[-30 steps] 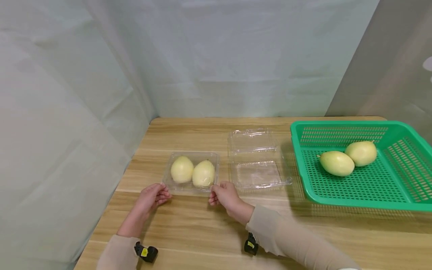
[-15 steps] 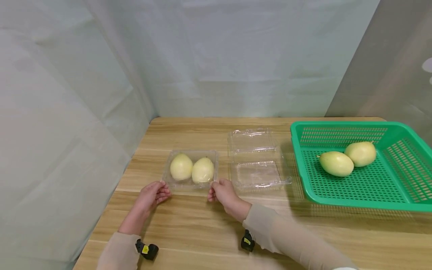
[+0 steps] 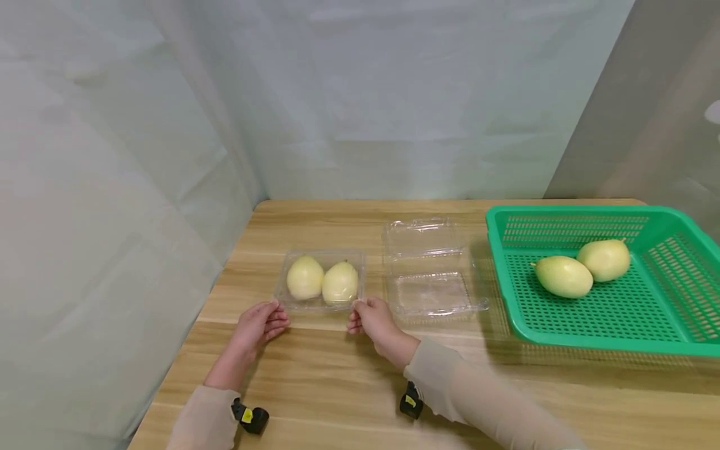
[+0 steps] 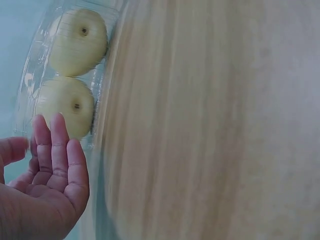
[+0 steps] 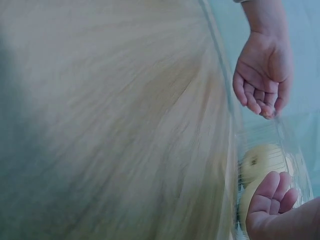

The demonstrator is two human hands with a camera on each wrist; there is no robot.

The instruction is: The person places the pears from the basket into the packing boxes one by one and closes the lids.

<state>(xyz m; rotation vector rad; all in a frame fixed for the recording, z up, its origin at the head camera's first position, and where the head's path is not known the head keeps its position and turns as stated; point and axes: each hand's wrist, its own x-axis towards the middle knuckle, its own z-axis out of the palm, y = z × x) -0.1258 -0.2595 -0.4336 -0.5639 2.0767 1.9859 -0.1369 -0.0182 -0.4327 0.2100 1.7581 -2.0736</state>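
Observation:
A clear plastic clamshell box point(image 3: 314, 307) with two pale yellow pears side by side inside, a left pear point(image 3: 305, 278) and a right pear point(image 3: 340, 284), is on the wooden table in the head view. Its lid appears down over the fruit. My left hand point(image 3: 261, 322) pinches the near left corner between thumb and forefinger, the other fingers loosely bent. At the near right corner, my right hand point(image 3: 375, 323) pinches the rim likewise. In the left wrist view the ribbed clear wall point(image 4: 112, 25) stands in front of both pears.
Right of the box lies a second clamshell point(image 3: 432, 292), opened flat with its lid toward the back. A green mesh basket point(image 3: 604, 344) stands at the right, holding two more pears point(image 3: 564, 277). Pale curtains point(image 3: 365, 125) hang behind the table.
Both hands have shifted the box slightly away from me, keeping their pinch on its near corners. The head view has tilted a little. The basket and second clamshell stay put.

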